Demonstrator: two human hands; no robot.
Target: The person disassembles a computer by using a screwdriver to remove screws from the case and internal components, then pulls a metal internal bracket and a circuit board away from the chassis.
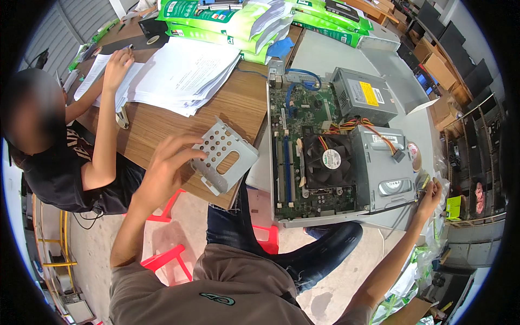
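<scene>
A silver metal drive bracket [245, 153] with round holes and an oval slot lies at the edge of the wooden desk. My left hand [169, 162] is over its left side, fingers curved and apart; whether the fingertips touch it I cannot tell. To the right sits an opened computer case [319, 221] with a green motherboard [319, 111], a black cooling fan [330, 160], a power supply [364, 96] and a silver drive cover [383, 168]. Beside its near right corner, my right hand [429, 199] is closed on a slim tool [426, 183] with a yellowish end, mostly hidden.
A stack of printed paper [179, 73] covers the desk's far part, below green packs [216, 27]. At the left a person [65, 162] in black sits with an arm over papers. A tape roll [414, 157] lies right of the case. Red stools [170, 262] stand below the desk.
</scene>
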